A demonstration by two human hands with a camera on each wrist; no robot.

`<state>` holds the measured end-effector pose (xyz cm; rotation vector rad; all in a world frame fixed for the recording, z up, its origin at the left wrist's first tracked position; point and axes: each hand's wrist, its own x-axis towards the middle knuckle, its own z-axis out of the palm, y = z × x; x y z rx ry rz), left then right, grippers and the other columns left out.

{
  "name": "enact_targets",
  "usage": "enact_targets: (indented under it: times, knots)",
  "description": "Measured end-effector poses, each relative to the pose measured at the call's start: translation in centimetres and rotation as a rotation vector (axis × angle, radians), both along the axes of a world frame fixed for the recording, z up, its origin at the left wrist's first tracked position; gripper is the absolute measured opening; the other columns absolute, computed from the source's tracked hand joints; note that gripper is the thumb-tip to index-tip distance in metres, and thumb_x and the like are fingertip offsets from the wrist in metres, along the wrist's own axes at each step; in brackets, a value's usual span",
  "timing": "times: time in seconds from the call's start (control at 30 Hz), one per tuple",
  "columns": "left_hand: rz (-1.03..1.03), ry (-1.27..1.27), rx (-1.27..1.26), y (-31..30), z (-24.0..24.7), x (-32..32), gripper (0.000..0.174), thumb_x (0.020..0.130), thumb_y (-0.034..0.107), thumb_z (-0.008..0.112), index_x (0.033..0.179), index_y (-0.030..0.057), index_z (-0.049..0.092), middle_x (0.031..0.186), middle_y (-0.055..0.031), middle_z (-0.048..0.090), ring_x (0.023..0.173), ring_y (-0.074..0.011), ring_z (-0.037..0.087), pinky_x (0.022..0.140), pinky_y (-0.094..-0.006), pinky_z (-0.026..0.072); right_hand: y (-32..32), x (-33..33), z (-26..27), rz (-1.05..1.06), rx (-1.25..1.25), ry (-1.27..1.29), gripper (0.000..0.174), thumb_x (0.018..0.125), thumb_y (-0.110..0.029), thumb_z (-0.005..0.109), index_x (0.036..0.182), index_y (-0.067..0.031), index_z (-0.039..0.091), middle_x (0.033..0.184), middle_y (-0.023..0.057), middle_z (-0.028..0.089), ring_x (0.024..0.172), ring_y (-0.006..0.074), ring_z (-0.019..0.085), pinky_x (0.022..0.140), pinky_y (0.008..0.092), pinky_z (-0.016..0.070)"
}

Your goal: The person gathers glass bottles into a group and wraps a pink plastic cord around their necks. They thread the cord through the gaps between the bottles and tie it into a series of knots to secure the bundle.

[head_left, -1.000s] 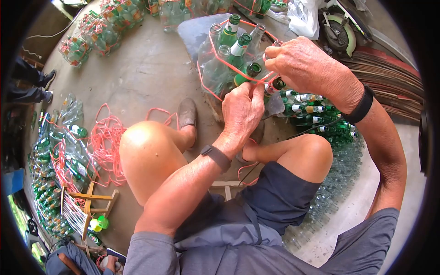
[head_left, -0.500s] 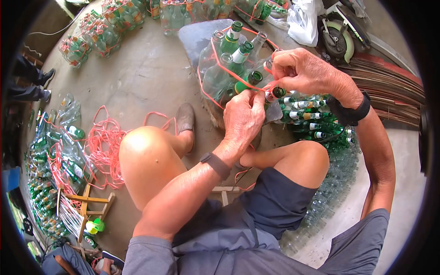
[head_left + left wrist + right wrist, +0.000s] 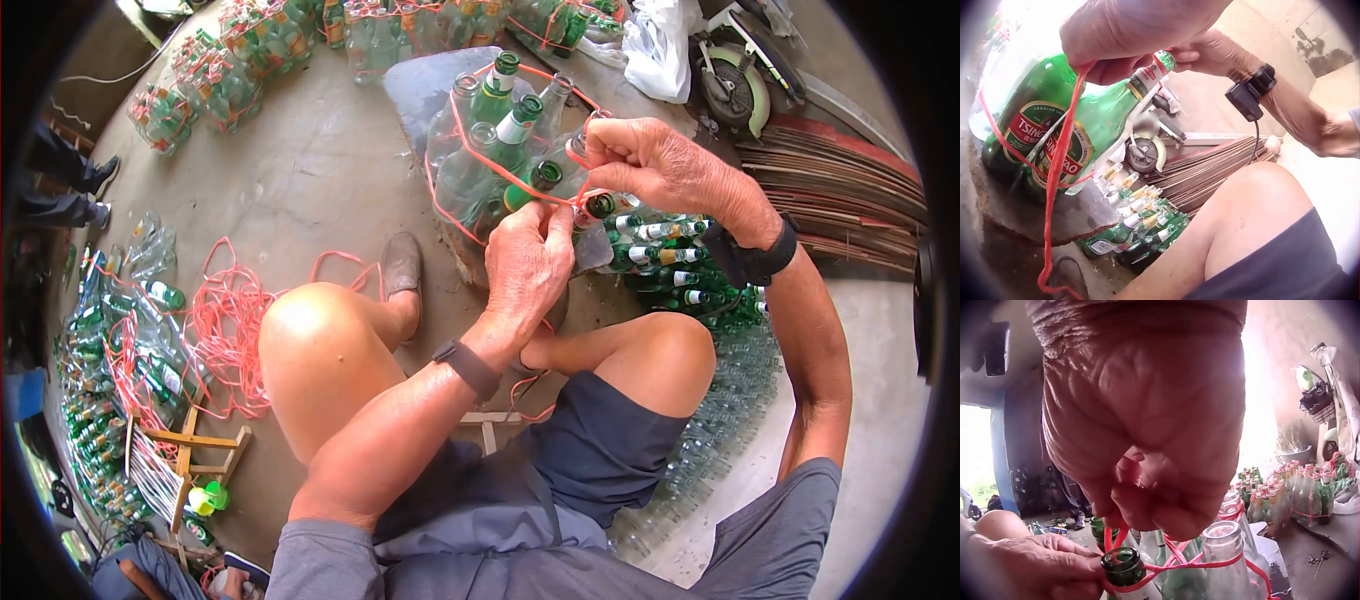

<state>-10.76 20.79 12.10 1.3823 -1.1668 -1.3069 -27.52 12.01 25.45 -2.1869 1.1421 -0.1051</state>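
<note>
A cluster of green bottles and clear bottles stands upright on a grey slab. Red plastic strap loops round their necks and sides. My left hand pinches the strap beside the nearest green bottle neck; from it a length of strap hangs down past Tsingtao labels in the left wrist view. Above the near right bottles, my right hand has its fingers curled and pinches a strap end. Crossed strands show between the necks in the right wrist view.
Loose red strap lies heaped at left, near a wooden stool and more bottles. Tied bottle bundles stand at the back. Many bottles lie at right, by stacked strips and a small wheel.
My right hand has turned and come down slightly, its fingers curling in while pinching the strap. The left hand stays at the near bottle neck, still pinching.
</note>
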Motion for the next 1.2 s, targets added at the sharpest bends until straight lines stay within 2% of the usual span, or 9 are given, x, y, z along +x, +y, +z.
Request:
enact_targets:
  times: [0.07, 0.13, 0.17, 0.43, 0.57, 0.63, 0.77, 0.97, 1.2]
  knots:
    - [0.000, -0.018, -0.004, 0.1, -0.2, -0.2, 0.031, 0.101, 0.032, 0.068, 0.104, 0.0026, 0.079, 0.085, -0.0191, 0.076, 0.082, -0.0369, 0.075, 0.077, -0.0451, 0.0556, 0.2, 0.0, 0.8, 0.018, -0.081, 0.033, 0.019, 0.091, -0.013, 0.073, 0.087, -0.0016, 0.058, 0.076, 0.0117, 0.062, 0.070, 0.0237, 0.061, 0.067, 0.0408, 0.0493]
    - [0.013, 0.054, -0.070, 0.1, 0.0, -0.3, 0.031, 0.105, 0.022, 0.063, 0.102, -0.0061, 0.076, 0.071, -0.0051, 0.067, 0.071, -0.0084, 0.055, 0.064, -0.0333, 0.0476, -0.3, -0.4, 1.3, 0.166, -0.342, 0.283, 0.025, 0.087, -0.019, 0.075, 0.081, -0.0022, 0.057, 0.072, 0.0172, 0.062, 0.071, 0.0383, 0.064, 0.065, 0.0475, 0.0497]
    - [0.010, 0.055, -0.070, 0.2, 0.1, -0.3, 0.031, 0.105, 0.022, 0.063, 0.102, -0.0061, 0.076, 0.071, -0.0051, 0.067, 0.071, -0.0084, 0.055, 0.064, -0.0333, 0.0476, -0.7, -0.7, 0.9, 0.210, -0.425, 0.287, 0.032, 0.083, -0.026, 0.078, 0.077, -0.0030, 0.057, 0.068, 0.0189, 0.061, 0.073, 0.0452, 0.063, 0.064, 0.0512, 0.0500]
    - [-0.024, 0.088, -0.080, 0.1, -0.3, -0.2, 0.025, 0.105, 0.016, 0.062, 0.106, -0.0037, 0.078, 0.083, -0.0030, 0.074, 0.077, -0.0062, 0.057, 0.070, -0.0293, 0.0489, -1.4, -0.8, 0.3, 0.317, -0.610, 0.374, 0.032, 0.084, -0.031, 0.080, 0.079, -0.0044, 0.062, 0.072, 0.0186, 0.063, 0.076, 0.0408, 0.067, 0.068, 0.0501, 0.0524]
    - [-0.014, 0.104, -0.082, -0.1, -0.6, -0.4, 0.024, 0.105, 0.015, 0.062, 0.107, -0.0040, 0.077, 0.085, -0.0027, 0.075, 0.077, -0.0057, 0.058, 0.070, -0.0285, 0.0489, -2.3, -1.4, 0.1, 0.358, -0.724, 0.390, 0.022, 0.087, -0.025, 0.075, 0.086, -0.0048, 0.066, 0.078, 0.0174, 0.068, 0.081, 0.0376, 0.070, 0.071, 0.0499, 0.0531]
    - [0.011, 0.143, -0.057, -0.1, -0.6, -0.4, 0.028, 0.100, 0.026, 0.071, 0.103, -0.0008, 0.078, 0.082, -0.0181, 0.076, 0.075, -0.0283, 0.075, 0.073, -0.0401, 0.0557, -2.3, -1.1, 1.1, 0.253, -0.529, 0.382, 0.017, 0.087, -0.021, 0.073, 0.088, -0.0047, 0.066, 0.079, 0.0170, 0.069, 0.081, 0.0374, 0.070, 0.071, 0.0487, 0.0530]
    - [0.038, 0.160, -0.067, 0.1, -0.6, -0.6, 0.026, 0.100, 0.024, 0.069, 0.104, -0.0009, 0.078, 0.082, -0.0181, 0.076, 0.074, -0.0273, 0.074, 0.073, -0.0397, 0.0556, -3.3, -1.5, 0.3, 0.098, -0.272, 0.268, 0.010, 0.087, -0.013, 0.067, 0.089, -0.0038, 0.063, 0.080, 0.0155, 0.067, 0.077, 0.0346, 0.066, 0.071, 0.0443, 0.0524]
    - [0.030, 0.143, -0.066, -0.1, -0.4, -0.4, 0.025, 0.102, 0.022, 0.067, 0.104, -0.0019, 0.076, 0.083, -0.0190, 0.076, 0.074, -0.0269, 0.074, 0.074, -0.0398, 0.0553, -4.0, -1.8, -1.6, 0.094, -0.305, 0.118, 0.009, 0.087, -0.008, 0.066, 0.089, -0.0020, 0.060, 0.075, 0.0134, 0.062, 0.072, 0.0278, 0.060, 0.069, 0.0409, 0.0510]
    - [0.039, 0.137, -0.041, -0.1, -0.5, -0.8, 0.024, 0.102, 0.020, 0.068, 0.103, -0.0027, 0.075, 0.084, -0.0206, 0.076, 0.076, -0.0300, 0.075, 0.074, -0.0405, 0.0550, -4.8, -2.0, -2.3, 0.095, -0.361, 0.116, 0.007, 0.088, -0.007, 0.065, 0.088, -0.0010, 0.061, 0.074, 0.0156, 0.063, 0.070, 0.0305, 0.062, 0.070, 0.0415, 0.0520]
